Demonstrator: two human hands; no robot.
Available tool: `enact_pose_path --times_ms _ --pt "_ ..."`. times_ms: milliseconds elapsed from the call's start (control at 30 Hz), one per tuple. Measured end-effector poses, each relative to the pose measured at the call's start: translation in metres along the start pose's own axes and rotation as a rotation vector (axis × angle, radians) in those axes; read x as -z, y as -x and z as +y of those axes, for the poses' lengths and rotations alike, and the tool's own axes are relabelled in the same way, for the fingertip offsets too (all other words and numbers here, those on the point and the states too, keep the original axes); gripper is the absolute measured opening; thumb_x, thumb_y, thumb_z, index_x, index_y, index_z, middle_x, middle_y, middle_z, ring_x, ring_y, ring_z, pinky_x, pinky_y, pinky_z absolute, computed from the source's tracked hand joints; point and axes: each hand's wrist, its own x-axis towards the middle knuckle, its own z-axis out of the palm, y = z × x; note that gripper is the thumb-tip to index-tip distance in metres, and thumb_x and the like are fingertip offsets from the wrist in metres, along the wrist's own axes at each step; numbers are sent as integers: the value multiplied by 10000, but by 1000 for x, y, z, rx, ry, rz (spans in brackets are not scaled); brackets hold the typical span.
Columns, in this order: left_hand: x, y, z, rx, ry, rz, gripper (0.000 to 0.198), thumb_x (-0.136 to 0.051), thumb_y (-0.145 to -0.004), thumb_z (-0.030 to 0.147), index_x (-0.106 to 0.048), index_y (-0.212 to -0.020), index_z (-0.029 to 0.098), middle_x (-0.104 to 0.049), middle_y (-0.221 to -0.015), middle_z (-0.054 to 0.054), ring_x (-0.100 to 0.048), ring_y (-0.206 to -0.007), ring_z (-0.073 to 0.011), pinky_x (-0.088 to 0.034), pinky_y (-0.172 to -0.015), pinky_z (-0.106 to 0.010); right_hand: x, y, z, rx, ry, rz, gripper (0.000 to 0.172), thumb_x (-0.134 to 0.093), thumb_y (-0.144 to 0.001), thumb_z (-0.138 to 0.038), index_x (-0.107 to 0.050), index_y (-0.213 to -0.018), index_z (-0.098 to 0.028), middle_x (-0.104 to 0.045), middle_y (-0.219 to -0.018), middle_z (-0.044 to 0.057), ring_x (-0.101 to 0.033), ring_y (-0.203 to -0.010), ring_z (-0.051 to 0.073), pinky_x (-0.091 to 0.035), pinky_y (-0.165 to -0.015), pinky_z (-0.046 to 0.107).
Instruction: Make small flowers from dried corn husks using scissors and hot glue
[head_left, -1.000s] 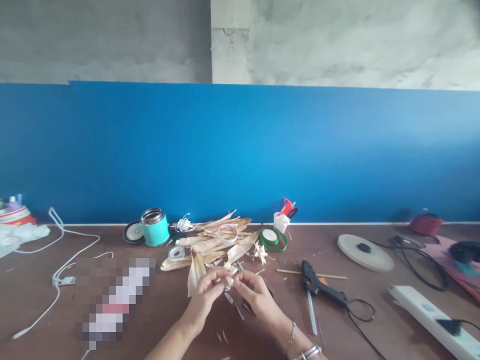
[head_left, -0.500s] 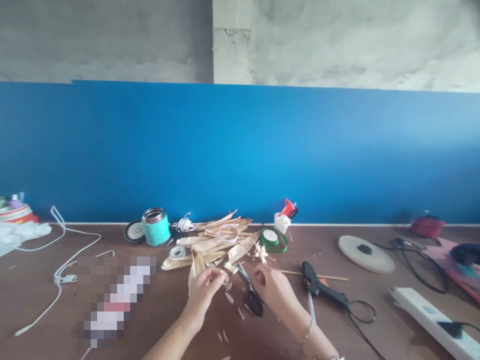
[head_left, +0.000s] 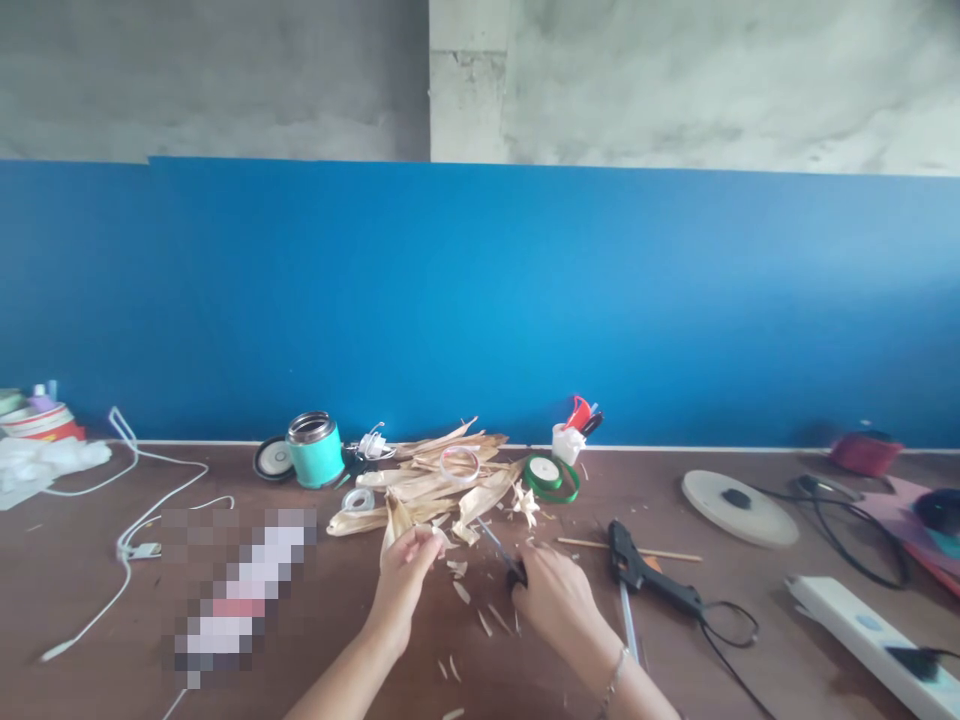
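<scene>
My left hand [head_left: 401, 590] is closed, thumb and fingers pinched on a dry corn husk [head_left: 396, 520] whose upper part rises behind the knuckles. A pale bit of it shows at the fingertips. To the right, my right hand [head_left: 559, 600] is closed round the black handles of a pair of scissors [head_left: 495, 540], whose blades point away to the upper left. Small husk scraps [head_left: 461, 592] lie on the table between both hands. Beyond them spreads a pile of dry husks [head_left: 427, 485], with a pale husk flower [head_left: 525, 505] at its right side.
A glue gun [head_left: 652, 575] and a wooden stick [head_left: 675, 555] lie to the right, near a power strip [head_left: 862, 630]. Green ribbon [head_left: 559, 480], a white cup [head_left: 568, 443] and a turquoise jar [head_left: 316, 458] stand farther back. White cables [head_left: 161, 500] trail at left.
My right hand has closed on the scissors' handles, which lay beside it on the table before. My left hand keeps its pinch on the husk.
</scene>
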Motion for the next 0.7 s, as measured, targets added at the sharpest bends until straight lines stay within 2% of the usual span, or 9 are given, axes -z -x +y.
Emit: enact_pose_path --times_ms 133,267,333,400,500,600,700 --pt "2 -4 -9 28 81 5 243 -650 -687 417 -645 -679 174 -676 -740 -66 -631 -791 -239 -437 -669 -288 -5 -7 4 2 -241 57 282 -530 -659 -131 -672 -901 -152 -701 -796 87 -638 -785 233 -404 -668 274" --pt "2 -6 -12 61 135 19 264 -672 -673 423 -642 -687 162 -697 -778 -86 -652 -818 -253 -464 -690 -302 -10 -12 1 12 -604 41 369 -587 -653 -164 -664 -1013 -159 -670 -693 26 -599 -674 188 -413 -631 259" --pt "1 -5 -11 66 164 12 255 -674 -680 408 -637 -683 157 -699 -781 -91 -653 -828 -251 -475 -701 -304 -12 -12 -4 71 -827 -43 325 -621 -669 -211 -670 -986 -154 -654 -686 14 -575 -648 169 -409 -601 250" --pt "0 -5 -10 66 209 -3 240 -680 -683 386 -638 -688 150 -699 -784 -93 -654 -827 -248 -484 -716 -308 -15 -10 -12 138 -1056 -200 312 -670 -681 -296 -662 -950 -140 -638 -698 10 -549 -620 142 -394 -564 231" --pt "-2 -2 -9 62 291 -14 219 -694 -675 356 -635 -686 146 -696 -773 -85 -654 -761 -228 -496 -708 -313 -23 -4 -24 157 -1294 -379 443 -754 -622 -441 -620 -912 -134 -586 -659 -16 -498 -559 96 -342 -496 194" --pt "-3 0 -7 69 344 -14 214 -701 -667 346 -622 -669 147 -680 -718 -69 -643 -672 -206 -503 -667 -314 -31 1 -32 180 -1393 -425 529 -733 -608 -566 -560 -880 -147 -543 -592 -43 -481 -493 76 -311 -453 181" --pt "-4 2 -6 74 355 -3 211 -708 -655 334 -615 -658 145 -682 -708 -80 -652 -676 -215 -506 -670 -320 -35 3 -35 188 -1391 -436 547 -713 -617 -602 -539 -870 -149 -531 -568 -53 -455 -441 61 -294 -426 176"
